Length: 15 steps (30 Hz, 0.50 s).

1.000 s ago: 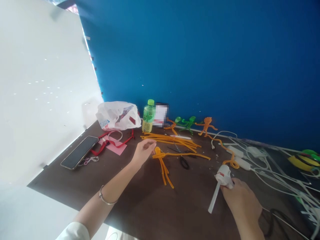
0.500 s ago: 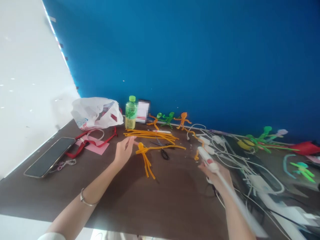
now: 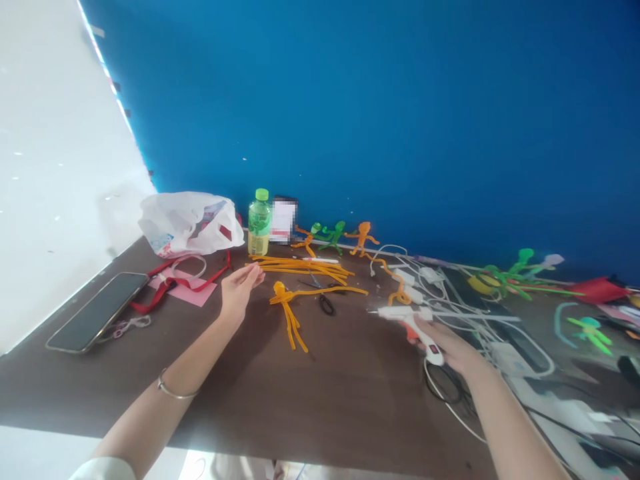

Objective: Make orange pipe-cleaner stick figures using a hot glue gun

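Crowding the right hand (image 3: 443, 343), white cables (image 3: 453, 297) sprawl beyond it.

White glue gun (image 3: 405, 313), orange pipe-cleaner figure (image 3: 286, 315).

Two hands (image 3: 239, 290) (image 3: 443, 343), one glue gun (image 3: 407, 320), one bottle (image 3: 259, 223)

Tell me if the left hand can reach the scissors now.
Probably yes: the left hand is free and near, with only the flat orange pipe-cleaner figure lying between it and the scissors.
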Each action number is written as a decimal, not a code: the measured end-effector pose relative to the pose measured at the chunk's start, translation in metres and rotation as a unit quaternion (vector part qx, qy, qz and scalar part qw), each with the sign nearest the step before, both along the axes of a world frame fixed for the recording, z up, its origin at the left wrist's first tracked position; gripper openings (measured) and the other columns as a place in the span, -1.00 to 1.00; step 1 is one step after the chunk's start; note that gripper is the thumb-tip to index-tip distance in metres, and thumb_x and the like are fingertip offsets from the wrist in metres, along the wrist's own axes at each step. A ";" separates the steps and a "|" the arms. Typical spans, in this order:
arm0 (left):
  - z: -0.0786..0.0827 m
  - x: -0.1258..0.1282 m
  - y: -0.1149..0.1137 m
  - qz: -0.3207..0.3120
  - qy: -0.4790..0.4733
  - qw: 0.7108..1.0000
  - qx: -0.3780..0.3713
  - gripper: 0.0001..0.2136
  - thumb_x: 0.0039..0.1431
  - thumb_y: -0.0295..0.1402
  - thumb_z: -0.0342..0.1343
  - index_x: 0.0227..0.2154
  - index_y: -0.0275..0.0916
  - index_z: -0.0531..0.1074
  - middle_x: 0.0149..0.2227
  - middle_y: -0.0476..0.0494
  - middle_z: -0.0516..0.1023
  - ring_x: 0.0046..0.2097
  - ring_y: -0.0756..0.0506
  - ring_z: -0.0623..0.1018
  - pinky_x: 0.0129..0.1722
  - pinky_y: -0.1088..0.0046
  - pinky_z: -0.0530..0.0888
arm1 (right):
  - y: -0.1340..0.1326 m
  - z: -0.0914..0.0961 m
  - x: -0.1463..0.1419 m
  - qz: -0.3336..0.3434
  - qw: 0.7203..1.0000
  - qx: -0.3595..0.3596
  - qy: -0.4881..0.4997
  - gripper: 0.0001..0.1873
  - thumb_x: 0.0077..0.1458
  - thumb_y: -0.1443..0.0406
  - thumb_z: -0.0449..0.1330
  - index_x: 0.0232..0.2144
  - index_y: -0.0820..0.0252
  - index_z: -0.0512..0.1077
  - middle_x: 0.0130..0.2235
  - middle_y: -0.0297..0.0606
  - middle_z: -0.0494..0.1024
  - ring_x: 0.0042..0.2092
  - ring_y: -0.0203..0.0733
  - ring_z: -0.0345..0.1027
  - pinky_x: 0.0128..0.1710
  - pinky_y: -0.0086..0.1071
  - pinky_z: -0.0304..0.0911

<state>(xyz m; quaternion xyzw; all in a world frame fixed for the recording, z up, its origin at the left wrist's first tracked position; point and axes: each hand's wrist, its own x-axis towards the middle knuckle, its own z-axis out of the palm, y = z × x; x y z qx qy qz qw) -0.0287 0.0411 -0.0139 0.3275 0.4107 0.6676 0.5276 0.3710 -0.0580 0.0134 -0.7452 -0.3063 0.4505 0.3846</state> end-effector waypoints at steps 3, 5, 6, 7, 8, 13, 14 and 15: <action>-0.001 0.000 0.000 -0.008 -0.001 1.000 0.025 -0.64 -0.15 -0.25 0.26 -0.27 -0.36 0.48 -0.37 -0.13 0.55 -0.32 -0.04 0.55 -0.10 0.24 0.46 | 0.010 -0.005 0.010 0.037 0.997 -0.016 0.065 -0.80 -0.14 0.22 0.28 -0.58 0.27 0.44 -0.63 -0.20 0.47 -0.64 -0.26 0.31 -0.71 -0.47 0.21; -0.002 -0.001 0.001 0.003 0.022 0.999 0.032 -0.65 -0.17 -0.26 0.27 -0.28 -0.34 0.47 -0.39 -0.12 0.54 -0.33 -0.02 0.54 -0.11 0.26 0.46 | 0.017 -0.004 0.015 0.065 0.993 -0.012 0.095 -0.81 -0.13 0.24 0.26 -0.58 0.30 0.47 -0.63 -0.15 0.48 -0.66 -0.27 0.30 -0.70 -0.46 0.20; -0.002 -0.001 0.001 0.012 0.037 0.999 0.031 -0.65 -0.19 -0.27 0.28 -0.30 -0.33 0.48 -0.40 -0.11 0.53 -0.34 -0.02 0.53 -0.13 0.27 0.47 | 0.020 -0.002 0.016 0.076 0.992 -0.005 0.103 -0.82 -0.13 0.25 0.25 -0.57 0.31 0.49 -0.60 -0.13 0.50 -0.65 -0.27 0.31 -0.68 -0.45 0.21; -0.002 -0.002 0.002 0.019 0.050 0.998 0.030 -0.66 -0.21 -0.27 0.29 -0.31 -0.33 0.48 -0.42 -0.10 0.53 -0.35 -0.02 0.53 -0.15 0.28 0.47 | 0.023 0.000 0.017 0.087 0.990 -0.001 0.113 -0.84 -0.13 0.28 0.24 -0.54 0.31 0.50 -0.56 -0.09 0.52 -0.63 -0.25 0.34 -0.65 -0.44 0.23; -0.001 -0.002 0.002 0.021 0.058 0.998 0.030 -0.66 -0.21 -0.27 0.29 -0.33 -0.33 0.48 -0.45 -0.09 0.53 -0.37 -0.02 0.53 -0.17 0.29 0.48 | 0.025 0.003 0.017 0.104 0.987 0.000 0.123 -0.85 -0.16 0.30 0.24 -0.50 0.32 0.52 -0.50 -0.05 0.55 -0.57 -0.23 0.38 -0.59 -0.42 0.25; 0.001 -0.001 0.000 0.009 0.054 0.998 0.041 -0.66 -0.14 -0.25 0.25 -0.29 -0.35 0.50 -0.41 -0.13 0.55 -0.36 -0.04 0.54 -0.16 0.27 0.48 | 0.034 0.023 0.015 0.265 0.962 -0.062 -0.025 -0.76 -0.33 0.39 0.26 -0.46 0.33 0.54 -0.43 -0.04 0.57 -0.41 -0.10 0.46 -0.49 -0.38 0.26; 0.001 0.000 0.000 0.009 0.065 0.997 0.042 -0.64 -0.14 -0.25 0.24 -0.25 -0.35 0.49 -0.40 -0.14 0.56 -0.35 -0.04 0.55 -0.15 0.26 0.47 | 0.037 0.026 0.015 0.292 0.950 -0.070 -0.085 -0.80 -0.36 0.39 0.26 -0.52 0.33 0.54 -0.50 -0.10 0.55 -0.48 -0.12 0.44 -0.54 -0.39 0.23; 0.001 0.001 -0.001 0.006 0.079 0.996 0.041 -0.62 -0.14 -0.26 0.24 -0.22 -0.35 0.48 -0.39 -0.14 0.57 -0.34 -0.05 0.55 -0.14 0.26 0.47 | 0.040 0.028 0.014 0.309 0.939 -0.071 -0.135 -0.85 -0.39 0.39 0.26 -0.58 0.33 0.53 -0.58 -0.16 0.52 -0.54 -0.15 0.41 -0.60 -0.42 0.20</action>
